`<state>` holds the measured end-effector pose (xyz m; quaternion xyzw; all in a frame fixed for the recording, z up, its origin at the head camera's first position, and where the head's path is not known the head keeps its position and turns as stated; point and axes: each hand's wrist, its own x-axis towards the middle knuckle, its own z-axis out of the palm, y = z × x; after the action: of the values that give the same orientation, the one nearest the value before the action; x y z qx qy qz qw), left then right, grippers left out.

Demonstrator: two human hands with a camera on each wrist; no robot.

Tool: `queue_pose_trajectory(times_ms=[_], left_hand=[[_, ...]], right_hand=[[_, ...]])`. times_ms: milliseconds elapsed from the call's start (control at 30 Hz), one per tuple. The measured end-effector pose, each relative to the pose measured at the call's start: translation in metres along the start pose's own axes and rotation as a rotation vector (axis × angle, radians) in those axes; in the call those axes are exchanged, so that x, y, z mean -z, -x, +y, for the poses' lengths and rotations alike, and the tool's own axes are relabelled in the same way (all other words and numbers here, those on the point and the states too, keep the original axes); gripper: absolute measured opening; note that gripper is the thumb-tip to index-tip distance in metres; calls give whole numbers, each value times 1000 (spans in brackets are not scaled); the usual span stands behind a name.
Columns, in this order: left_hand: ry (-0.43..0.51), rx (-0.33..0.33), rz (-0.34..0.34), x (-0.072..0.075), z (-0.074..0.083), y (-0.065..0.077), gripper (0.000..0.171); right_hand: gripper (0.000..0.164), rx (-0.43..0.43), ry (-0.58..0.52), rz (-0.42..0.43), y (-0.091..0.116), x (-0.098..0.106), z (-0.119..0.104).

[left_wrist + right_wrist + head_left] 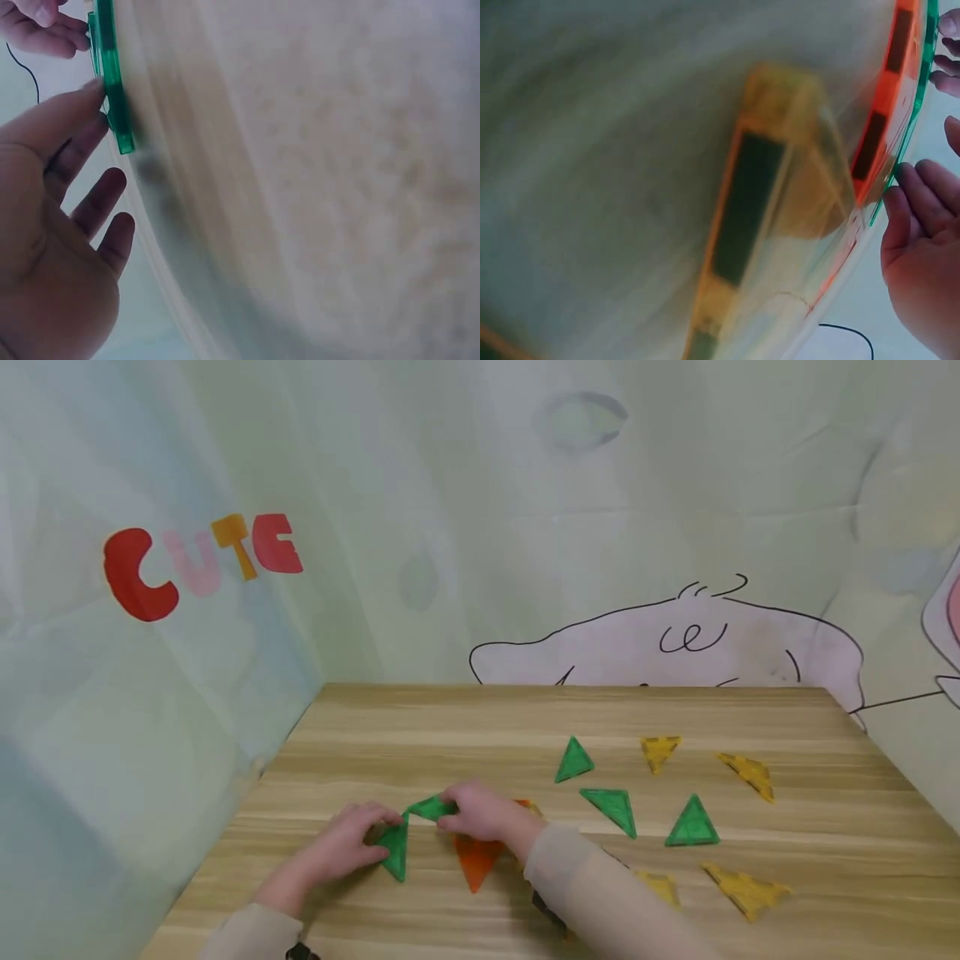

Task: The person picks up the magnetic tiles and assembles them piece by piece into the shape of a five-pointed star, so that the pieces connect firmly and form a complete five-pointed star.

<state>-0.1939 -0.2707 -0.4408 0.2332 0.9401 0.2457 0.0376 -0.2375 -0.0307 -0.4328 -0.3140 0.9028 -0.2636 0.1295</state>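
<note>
With thumb and forefinger, my left hand [347,843] pinches a translucent green triangular magnetic tile [397,852] on the wooden table; its other fingers spread loosely in the left wrist view. My right hand [480,812] holds a second green triangular tile [427,808] by its right end, partly covering it. The two green tiles meet at their corners in the head view. Below the right hand lies an orange triangular tile [476,862], its upper part hidden by that hand. In the right wrist view, a yellow tile [746,210] stands large and close to the camera.
To the right, more green triangles [692,823] and several yellow triangles [746,889] lie spread over the table [450,718]. The right sleeve [600,893] covers part of the yellow ones. A printed cloth backdrop [420,527] hangs behind and left of the table.
</note>
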Motion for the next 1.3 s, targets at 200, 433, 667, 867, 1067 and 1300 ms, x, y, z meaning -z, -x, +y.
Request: queue_pose_trajectory(times_ms=[200,433,667,867,1067,1300], left_hand=[[-53,74,62,0,0,-7,36],[-47,66,72,-3,-2,-14,38],[-16,35,15,-5,3,-16,40],[-19,43,22,-8,5,-22,44],[-15,40,-17,-11,9,-30,61],[-19,90,-38,-12,14,-36,64]], right_hand=[[14,13,80,8,2,3,4],[20,93,116,-3,2,-1,6],[39,177,107,-65,1,-8,5],[46,133,15,-54,4,2,7],[46,56,-92,7,16,22,23],[46,21,-110,43,34,34,52]])
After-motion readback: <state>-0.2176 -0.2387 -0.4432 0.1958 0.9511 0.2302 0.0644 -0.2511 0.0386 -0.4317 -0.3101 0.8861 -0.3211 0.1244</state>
